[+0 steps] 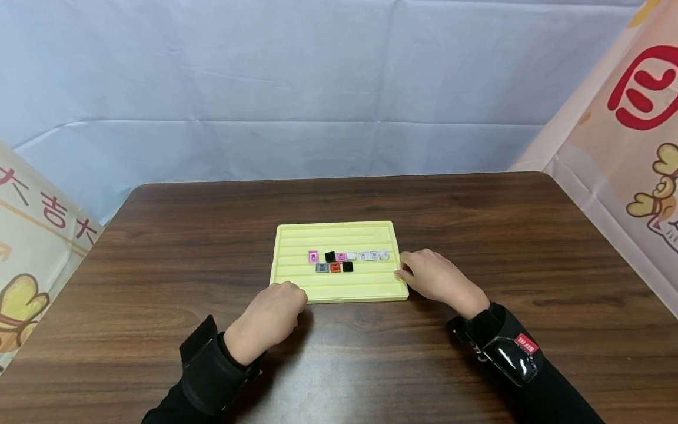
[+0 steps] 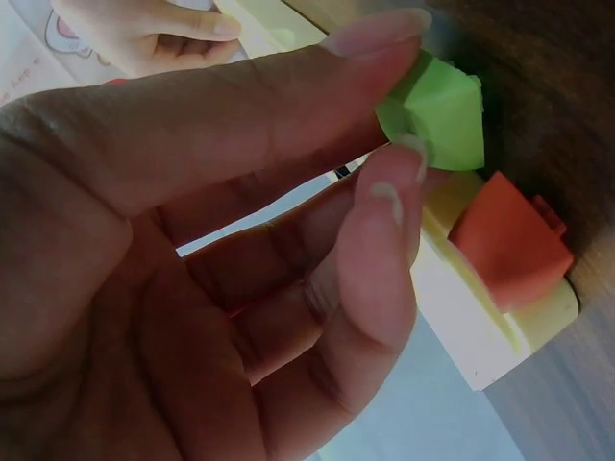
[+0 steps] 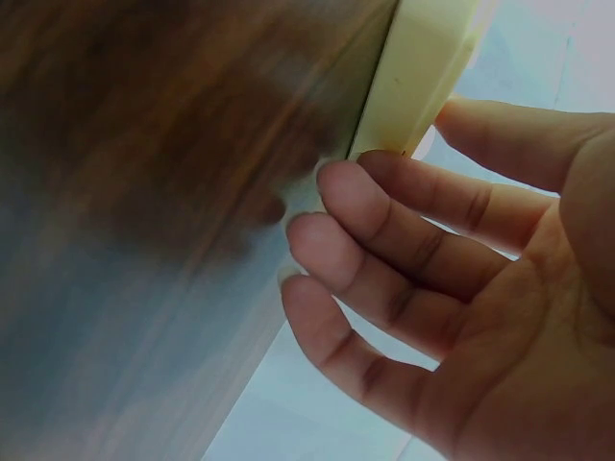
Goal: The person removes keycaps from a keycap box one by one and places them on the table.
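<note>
A pale yellow ridged tray lies on the table. On it sit small square pieces in two rows, among them a pink piece, a red piece, a grey piece and a black piece. At the tray's front left corner, my left hand pinches a small green block between thumb and fingertip. Close by, an orange block rests at the tray's edge, hidden from the head view. My right hand grips the tray's right edge with thumb and index finger, other fingers bent below.
The dark wooden table reaches out around the tray. Behind it hangs a pale blue cloth. Printed cloths stand at both sides, the right cloth with red marks and cartoon figures.
</note>
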Motion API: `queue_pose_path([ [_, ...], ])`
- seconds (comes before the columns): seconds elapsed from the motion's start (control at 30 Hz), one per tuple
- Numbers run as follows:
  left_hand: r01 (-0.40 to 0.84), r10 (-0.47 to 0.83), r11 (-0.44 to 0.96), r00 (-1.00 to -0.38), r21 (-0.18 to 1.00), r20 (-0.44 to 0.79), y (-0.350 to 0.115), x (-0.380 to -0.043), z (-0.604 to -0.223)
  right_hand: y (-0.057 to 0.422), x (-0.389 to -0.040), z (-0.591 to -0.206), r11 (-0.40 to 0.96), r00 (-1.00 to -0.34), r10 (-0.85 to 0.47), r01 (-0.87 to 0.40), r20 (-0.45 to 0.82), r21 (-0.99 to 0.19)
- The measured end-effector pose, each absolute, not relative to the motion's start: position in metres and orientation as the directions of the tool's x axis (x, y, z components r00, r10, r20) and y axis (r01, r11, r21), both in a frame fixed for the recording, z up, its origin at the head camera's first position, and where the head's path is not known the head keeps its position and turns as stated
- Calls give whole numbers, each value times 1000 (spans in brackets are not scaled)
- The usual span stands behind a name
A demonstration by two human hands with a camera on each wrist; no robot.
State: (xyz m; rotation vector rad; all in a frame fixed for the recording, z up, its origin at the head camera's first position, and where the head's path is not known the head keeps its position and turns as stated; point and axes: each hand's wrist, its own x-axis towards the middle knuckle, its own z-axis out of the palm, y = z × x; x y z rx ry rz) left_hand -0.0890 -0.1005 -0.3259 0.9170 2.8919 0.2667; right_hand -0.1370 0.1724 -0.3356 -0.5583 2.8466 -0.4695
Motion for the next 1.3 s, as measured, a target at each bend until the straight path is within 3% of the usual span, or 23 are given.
queue_pose_path([
  [0.4,577,586,793,-810,195,16,-105,-87,-319,173,-137,-336,879,-909,-393,-326,-139,-348],
  [1.3,531,543,826,-840,190,-10,-109,-90,-320,173,-137,-336,877,-908,-395,-329,-136,-352],
])
